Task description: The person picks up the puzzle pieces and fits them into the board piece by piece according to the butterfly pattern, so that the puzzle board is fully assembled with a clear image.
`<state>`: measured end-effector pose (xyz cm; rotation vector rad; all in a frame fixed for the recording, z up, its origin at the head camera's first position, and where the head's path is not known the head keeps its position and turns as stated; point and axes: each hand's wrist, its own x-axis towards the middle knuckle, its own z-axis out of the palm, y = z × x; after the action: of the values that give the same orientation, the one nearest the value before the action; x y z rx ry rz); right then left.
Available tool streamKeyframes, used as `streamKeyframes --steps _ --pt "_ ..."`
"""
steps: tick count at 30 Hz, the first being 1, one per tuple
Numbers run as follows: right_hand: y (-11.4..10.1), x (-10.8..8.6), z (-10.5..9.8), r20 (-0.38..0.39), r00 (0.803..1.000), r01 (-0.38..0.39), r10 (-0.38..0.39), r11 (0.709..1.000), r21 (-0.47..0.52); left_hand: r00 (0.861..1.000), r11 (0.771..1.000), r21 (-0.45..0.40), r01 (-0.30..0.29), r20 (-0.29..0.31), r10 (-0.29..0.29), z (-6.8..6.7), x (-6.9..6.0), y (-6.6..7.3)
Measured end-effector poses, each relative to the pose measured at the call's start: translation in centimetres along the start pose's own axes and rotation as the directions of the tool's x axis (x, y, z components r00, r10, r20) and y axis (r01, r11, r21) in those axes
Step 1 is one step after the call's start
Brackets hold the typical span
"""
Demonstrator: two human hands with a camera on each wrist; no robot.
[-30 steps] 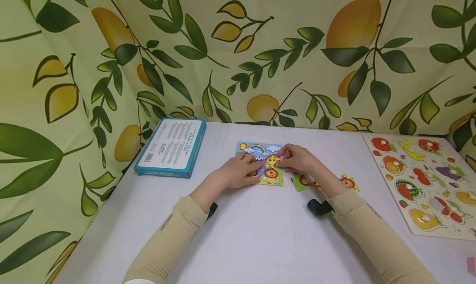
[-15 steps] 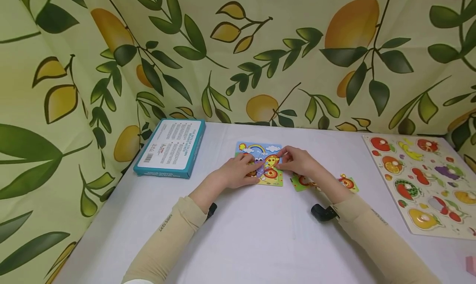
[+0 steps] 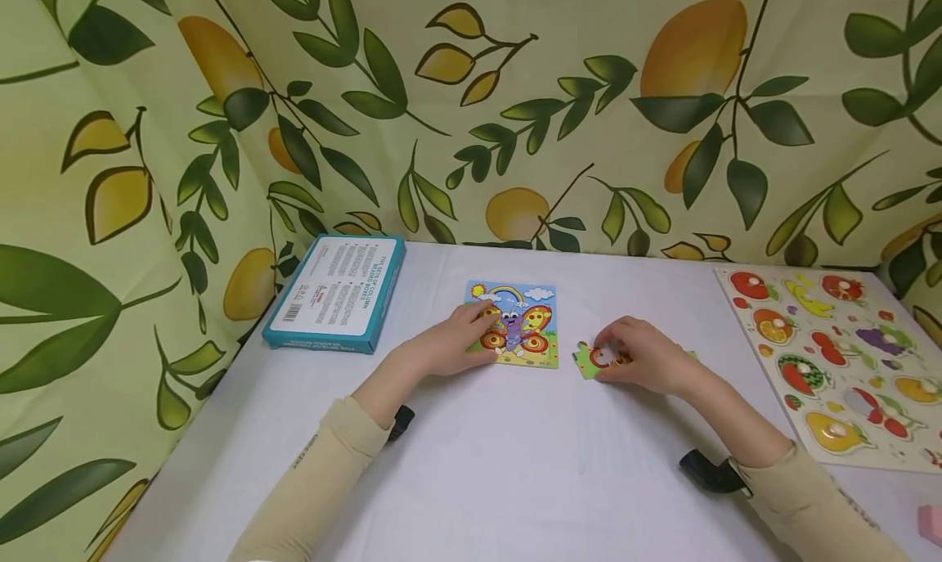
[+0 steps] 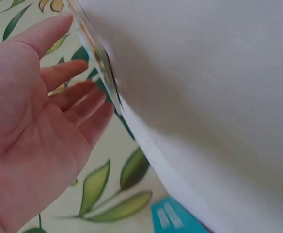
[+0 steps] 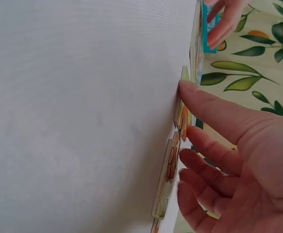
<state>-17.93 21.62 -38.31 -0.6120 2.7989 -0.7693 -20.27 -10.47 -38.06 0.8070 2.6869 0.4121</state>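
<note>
A square butterfly jigsaw puzzle [image 3: 540, 321] lies on the white table, its picture showing a rainbow and a sun. My left hand [image 3: 458, 339] rests at the puzzle's left edge, covering part of it, with fingers loosely extended and thumb apart. To the right, my right hand [image 3: 648, 356] is at the loose pieces; its thumb and forefinger span a green and red puzzle piece [image 3: 587, 361] at opposite edges. In the right wrist view the thumb touches that puzzle piece [image 5: 182, 109]. More loose pieces [image 5: 165, 179] lie under the other fingers, mostly hidden in the head view.
A teal box [image 3: 334, 292] with a printed white panel lies at the back left. At the right is a wooden fruit peg board [image 3: 846, 366]. A pink object [image 3: 930, 523] shows at the right edge. Patterned cloth [image 3: 515, 120] hangs behind the table.
My right hand has left the puzzle's right side and moved right and nearer to the loose pieces. The left hand has shifted slightly left, uncovering more of the butterfly.
</note>
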Motion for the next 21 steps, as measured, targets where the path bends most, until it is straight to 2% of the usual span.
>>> streamKeyframes --steps 2,5,7,9,11,14,16,17,19,21 --pt "0.0 0.1 0.1 -0.008 1.000 -0.002 0.003 1.000 0.009 1.000 1.000 -0.018 0.012 0.000 -0.012 -0.2 -1.2 -0.5" --pt "-0.3 0.4 -0.2 -0.010 1.000 -0.020 0.020 0.999 0.042 0.999 0.999 -0.025 0.027 0.031 -0.026 -0.4 -2.9 -1.0" --pt "-0.7 0.8 -0.3 -0.018 0.999 -0.033 0.035 0.995 0.093 0.998 0.999 -0.038 0.024 0.054 -0.022 -0.4 -3.8 -1.2" --pt "-1.4 1.6 -0.1 -0.026 0.998 -0.054 0.060 0.982 0.183 0.997 0.999 -0.045 0.018 0.070 -0.015 -0.4 -4.3 -1.3" --pt "-2.5 2.9 0.4 -0.023 0.995 -0.082 0.094 0.942 0.326 0.998 0.998 -0.054 0.012 0.069 -0.008 -0.3 -4.5 -1.3" --pt "-4.6 5.6 2.1 0.007 0.987 -0.143 0.164 0.839 0.525 0.998 0.999 -0.051 0.012 0.067 -0.009 -0.2 -4.6 -1.4" --pt "-5.9 7.3 3.3 0.027 0.982 -0.166 0.188 0.782 0.601 0.998 0.999 -0.048 0.009 0.066 -0.006 -0.2 -4.7 -1.5" --pt "-6.4 8.1 3.9 0.031 0.979 -0.176 0.200 0.766 0.618 0.998 0.999 -0.049 0.005 0.064 -0.002 -0.2 -4.7 -1.5" --pt "-7.0 9.3 4.8 0.031 0.980 -0.178 0.199 0.785 0.593 0.998 0.999 -0.051 0.000 0.056 0.003 -0.2 -4.8 -1.6" --pt "-7.5 10.0 5.3 0.021 0.983 -0.167 0.184 0.827 0.537 0.999 0.998 -0.060 -0.005 0.041 0.008 -0.3 -4.8 -1.7"
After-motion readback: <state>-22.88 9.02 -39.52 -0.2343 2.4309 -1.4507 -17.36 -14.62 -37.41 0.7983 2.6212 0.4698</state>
